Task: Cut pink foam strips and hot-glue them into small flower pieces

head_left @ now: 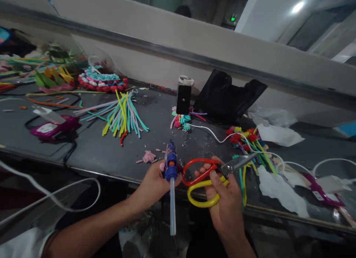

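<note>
My left hand point(154, 182) is closed around a blue glue gun point(170, 162) at the table's front edge. Its nozzle points away from me and a clear glue stick point(172, 206) juts out of its back toward me. My right hand point(222, 198) grips scissors point(207, 180) with one red and one yellow handle loop; the blades point(239, 162) point right, over green and yellow pipe cleaners point(244, 180). A small pink fuzzy piece point(149, 156) lies just left of the glue gun.
On the dark table point(105, 154) lie a fan of coloured pipe cleaners point(122, 115), a magenta glue gun point(52, 129), a black phone point(183, 99) standing upright, a black bag point(225, 98), red pipe-cleaner flowers point(241, 135), white paper scraps point(278, 187) and white cables point(294, 163).
</note>
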Available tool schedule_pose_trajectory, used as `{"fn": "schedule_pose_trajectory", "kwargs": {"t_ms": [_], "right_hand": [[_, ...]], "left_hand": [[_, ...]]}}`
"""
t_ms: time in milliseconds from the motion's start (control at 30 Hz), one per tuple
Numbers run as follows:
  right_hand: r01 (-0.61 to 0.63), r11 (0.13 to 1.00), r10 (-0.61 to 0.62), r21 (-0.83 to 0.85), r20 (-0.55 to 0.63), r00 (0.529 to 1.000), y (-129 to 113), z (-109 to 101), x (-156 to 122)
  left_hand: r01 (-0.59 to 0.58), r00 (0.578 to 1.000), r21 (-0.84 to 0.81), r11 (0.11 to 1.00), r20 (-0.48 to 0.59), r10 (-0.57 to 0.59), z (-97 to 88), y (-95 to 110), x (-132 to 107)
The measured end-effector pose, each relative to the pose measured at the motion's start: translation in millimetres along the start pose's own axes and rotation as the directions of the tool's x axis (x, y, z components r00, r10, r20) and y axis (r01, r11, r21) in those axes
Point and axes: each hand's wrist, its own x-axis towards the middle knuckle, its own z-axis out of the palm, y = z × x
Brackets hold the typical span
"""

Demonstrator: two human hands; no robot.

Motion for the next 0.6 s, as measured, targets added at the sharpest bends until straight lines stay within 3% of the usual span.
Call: {"fn": "schedule_pose_trajectory", "kwargs": {"t_ms": [600], "right_hand": [[0.104, 0.991, -0.108, -0.079, -0.052, 0.993, -2.6, 2.4, -4.6]], "left_hand": [[0.013, 1.000, -0.007, 1.000, -0.004, -0.013, 2.9, -2.1, -3.2]]}}
